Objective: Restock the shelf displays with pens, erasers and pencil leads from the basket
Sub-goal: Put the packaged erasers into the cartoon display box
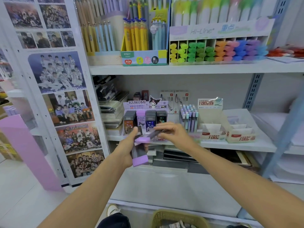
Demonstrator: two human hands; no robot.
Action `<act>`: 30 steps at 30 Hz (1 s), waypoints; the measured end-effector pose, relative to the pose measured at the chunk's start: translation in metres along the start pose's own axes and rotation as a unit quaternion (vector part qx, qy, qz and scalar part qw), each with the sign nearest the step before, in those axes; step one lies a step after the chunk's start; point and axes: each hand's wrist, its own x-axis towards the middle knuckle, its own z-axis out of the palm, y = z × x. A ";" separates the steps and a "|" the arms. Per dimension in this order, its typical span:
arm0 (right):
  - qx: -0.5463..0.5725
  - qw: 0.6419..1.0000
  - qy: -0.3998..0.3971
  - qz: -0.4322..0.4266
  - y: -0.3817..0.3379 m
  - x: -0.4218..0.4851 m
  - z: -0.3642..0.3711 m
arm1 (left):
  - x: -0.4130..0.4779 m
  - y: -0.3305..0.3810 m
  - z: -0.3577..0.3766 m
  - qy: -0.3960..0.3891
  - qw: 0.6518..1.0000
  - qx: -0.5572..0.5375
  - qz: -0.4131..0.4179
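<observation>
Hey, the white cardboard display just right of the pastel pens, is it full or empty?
Empty, as far as shown: the white display shows only bare cardboard inside, beside the pastel pens.

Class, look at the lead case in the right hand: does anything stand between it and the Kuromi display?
Nothing visible does. The right hand holds the lead case just in front of the Kuromi display. The left hand, gripping a second case, sits lower and to the left.

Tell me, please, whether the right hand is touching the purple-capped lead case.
Touching. The head view shows the right hand pinching the lead case by its dark body, with the purple cap sticking out.
</observation>
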 end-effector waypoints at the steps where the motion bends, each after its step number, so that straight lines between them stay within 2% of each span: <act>1: 0.018 1.000 0.013 0.008 0.001 -0.002 0.000 | 0.000 0.000 0.001 -0.010 0.999 -0.030 -0.007; 3: 0.058 0.998 0.021 0.033 0.002 -0.007 -0.002 | -0.001 0.001 0.002 -0.021 0.997 -0.073 -0.015; 6: 0.083 0.995 0.010 0.051 0.002 -0.010 -0.003 | -0.003 0.002 0.004 -0.021 0.997 -0.071 -0.002; 12: 0.070 0.995 -0.034 0.069 -0.003 -0.011 0.008 | -0.006 -0.003 0.007 0.024 0.991 0.053 0.119; 15: 0.066 0.994 -0.054 0.072 -0.004 -0.011 0.012 | -0.005 -0.006 0.002 0.046 0.984 0.073 0.153; 21: 0.086 0.985 -0.096 0.111 -0.004 -0.001 0.022 | -0.002 -0.004 -0.012 0.028 0.982 0.094 0.160; 24: 0.081 0.986 -0.086 0.117 -0.003 0.009 0.027 | 0.002 -0.002 -0.020 0.011 0.982 0.102 0.159; 27: 0.086 0.992 -0.046 0.081 -0.009 0.024 0.030 | 0.008 -0.002 -0.025 -0.014 0.977 0.136 0.163; 30: 0.047 0.996 -0.051 0.052 -0.012 0.042 0.034 | 0.015 -0.003 -0.030 -0.032 0.976 0.145 0.159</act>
